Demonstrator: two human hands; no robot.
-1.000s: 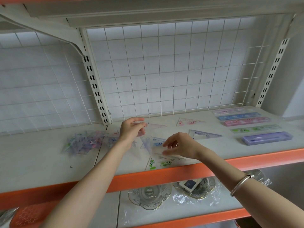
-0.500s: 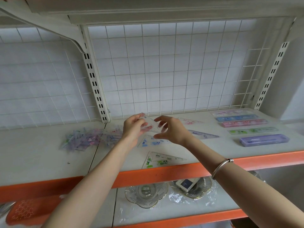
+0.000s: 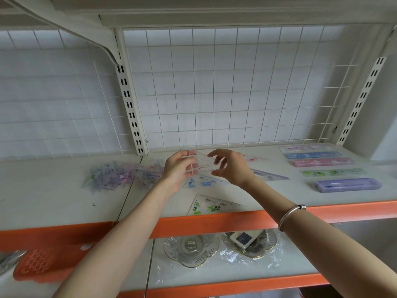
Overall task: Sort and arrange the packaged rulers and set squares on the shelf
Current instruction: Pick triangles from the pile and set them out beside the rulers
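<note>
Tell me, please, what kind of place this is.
Probably a shop, perhaps a general goods store: slotted metal shelving with a wire grid back, packaged rulers laid out in a row, and plastic-wrapped glass dishes on the shelf below.

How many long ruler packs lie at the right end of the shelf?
5, in a row back to front: a clear one, a blue one, a pink one, a flat green one, and a purple case nearest the front. None seems hidden.
</note>
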